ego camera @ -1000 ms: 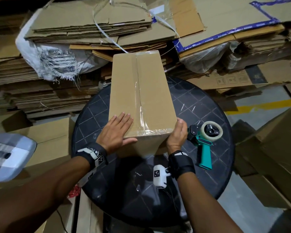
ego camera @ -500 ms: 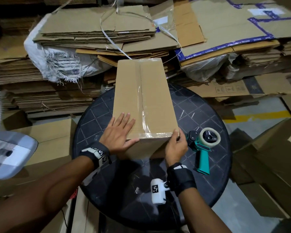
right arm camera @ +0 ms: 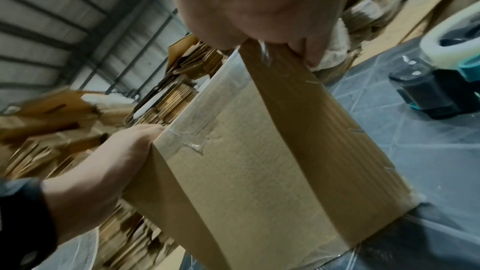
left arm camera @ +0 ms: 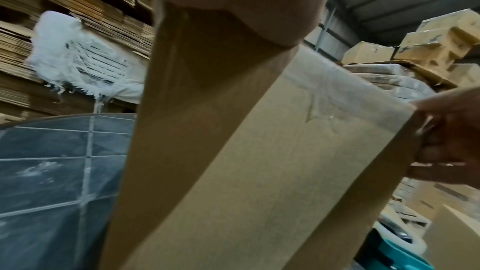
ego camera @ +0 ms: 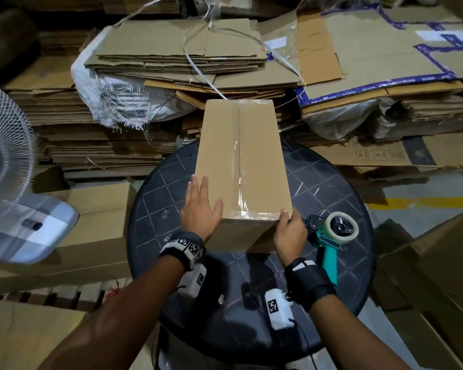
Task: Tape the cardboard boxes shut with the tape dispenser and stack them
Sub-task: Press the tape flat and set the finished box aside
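A tall cardboard box (ego camera: 241,169) stands on the round black table (ego camera: 332,182), with clear tape along its top seam and across its near edge. My left hand (ego camera: 201,206) lies flat on the near-left part of the top, fingers straight along the left edge. At the near-right corner my right hand (ego camera: 289,228) grips the box, thumb on top and fingers curled round the side (left arm camera: 446,141). The right wrist view shows the box (right arm camera: 259,171) and that pinch at the corner. The teal tape dispenser (ego camera: 332,236) lies on the table just right of my right hand.
Stacks of flattened cardboard (ego camera: 171,62) and a white sack (ego camera: 112,102) crowd behind the table. A fan (ego camera: 6,161) stands at the left, with a closed box (ego camera: 99,209) beside the table. More boxes (ego camera: 439,263) sit on the floor at the right.
My left hand has slid from the middle of the box top to its left edge. My right hand has shifted up to the near-right corner. The tape dispenser has stayed put.
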A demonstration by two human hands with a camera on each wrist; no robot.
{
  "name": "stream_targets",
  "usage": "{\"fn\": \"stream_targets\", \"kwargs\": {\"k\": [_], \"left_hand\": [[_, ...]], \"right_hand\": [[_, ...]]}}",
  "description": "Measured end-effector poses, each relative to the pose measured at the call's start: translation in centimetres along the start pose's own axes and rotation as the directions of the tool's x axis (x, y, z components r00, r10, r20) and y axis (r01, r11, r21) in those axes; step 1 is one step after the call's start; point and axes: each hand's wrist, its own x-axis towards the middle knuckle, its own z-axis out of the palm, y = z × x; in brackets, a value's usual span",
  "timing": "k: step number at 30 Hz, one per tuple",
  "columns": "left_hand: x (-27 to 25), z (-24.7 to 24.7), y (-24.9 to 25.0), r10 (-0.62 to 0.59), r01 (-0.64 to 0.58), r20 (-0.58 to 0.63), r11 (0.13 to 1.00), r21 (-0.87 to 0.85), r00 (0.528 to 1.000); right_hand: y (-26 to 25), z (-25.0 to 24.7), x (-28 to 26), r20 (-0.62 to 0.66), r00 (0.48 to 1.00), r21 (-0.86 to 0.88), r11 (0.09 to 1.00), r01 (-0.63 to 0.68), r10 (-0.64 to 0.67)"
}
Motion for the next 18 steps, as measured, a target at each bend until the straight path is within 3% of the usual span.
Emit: {"fn": "stream_targets", "kwargs": {"k": [3,5,7,9,12,15,18], "left_hand": [[-0.6,0.7,-1.5,-0.025,-0.001,-0.123,0.979,-0.206,0.992],[-1.0,1.3,-2.1,-0.125,0.052,-0.164,0.919,-0.391,0.979],[-1.2,1.8,-2.2,-0.246,0.082,-0.186,0.783,-0.616,0.951],[-1.3,2.2,-1.7,-0.383,0.115,-0.154,0.594,-0.796,0.911],[-1.2,3.2,-0.6,-0.541,0.134,-0.093,0.366,-0.921,0.836],[-0.9,4.3,0.4,-0.707,0.161,-0.099,0.292,-0.943,0.7],[-0.4,5.2,1.5,-0.859,0.182,-0.2,0.316,-0.931,0.471]], "right_hand": [[-0.9,-0.9,1.0,0.121,0.971,-0.34,0.91,0.237,-0.207],[-1.9,-1.5,1.7,0.247,0.893,-0.446,0.774,0.449,-0.376],[-3.2,-1.5,2.1,0.385,0.827,-0.487,0.671,0.559,-0.41],[-3.8,-0.6,2.3,0.498,0.776,-0.513,0.59,0.624,-0.388],[-3.7,0.6,2.1,0.57,0.74,-0.534,0.523,0.664,-0.358],[-3.1,0.7,2.3,0.597,0.699,-0.522,0.471,0.711,-0.394],[-2.7,0.6,3.1,0.673,0.567,-0.433,0.369,0.822,-0.474]]}}
